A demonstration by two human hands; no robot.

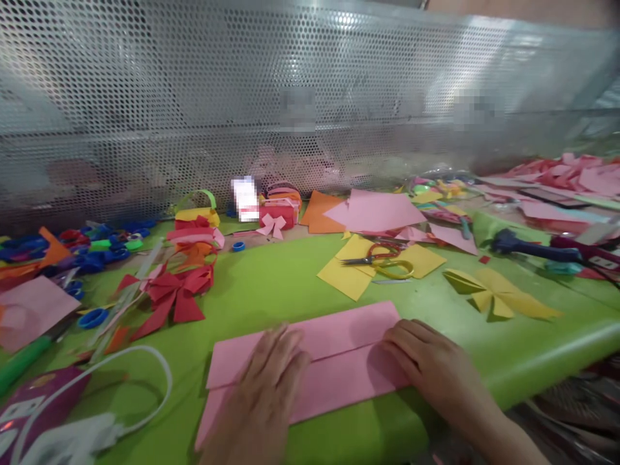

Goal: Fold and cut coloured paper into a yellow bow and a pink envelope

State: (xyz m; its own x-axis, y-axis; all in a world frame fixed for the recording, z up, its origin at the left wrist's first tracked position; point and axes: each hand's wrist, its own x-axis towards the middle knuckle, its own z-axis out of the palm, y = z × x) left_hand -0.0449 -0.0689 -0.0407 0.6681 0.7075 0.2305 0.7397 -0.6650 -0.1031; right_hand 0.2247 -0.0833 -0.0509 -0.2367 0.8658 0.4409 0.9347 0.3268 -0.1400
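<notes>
One folded pink sheet, lower middle of the frame
Left hand flat on it, right hand curled at its right end, can't tell if pinching. Looks like fold-flattening, so I'd say even pressure's needed.

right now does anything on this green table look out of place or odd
Nothing looks spilled or clearly damaged. Mildly out of place: a small blue ring sits apart from the blue clutter at left, and the scissors lie on loose yellow sheets, just beyond the folded pink paper.
</notes>
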